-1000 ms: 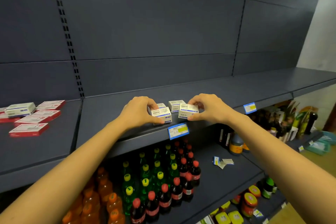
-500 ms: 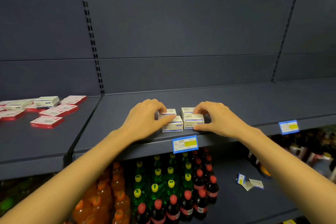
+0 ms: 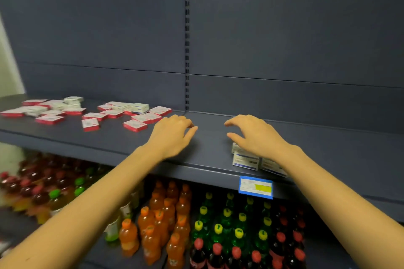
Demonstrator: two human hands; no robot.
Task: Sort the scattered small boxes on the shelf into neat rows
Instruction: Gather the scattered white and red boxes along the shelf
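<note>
Head view: left hand (image 3: 172,135), right hand (image 3: 251,135), fingers relaxed, gripping nothing. White boxes (image 3: 246,160) rowed at shelf (image 3: 214,150) edge. Likely between placements; next: reach left for scattered boxes (image 3: 134,126).

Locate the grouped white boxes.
Head view, right side: the white boxes sit at the front edge of the shelf, partly under the right hand, above the blue price tag.

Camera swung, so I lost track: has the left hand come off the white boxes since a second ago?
Yes. The left hand has moved left, off the white boxes above the blue price tag, and holds nothing.
</note>
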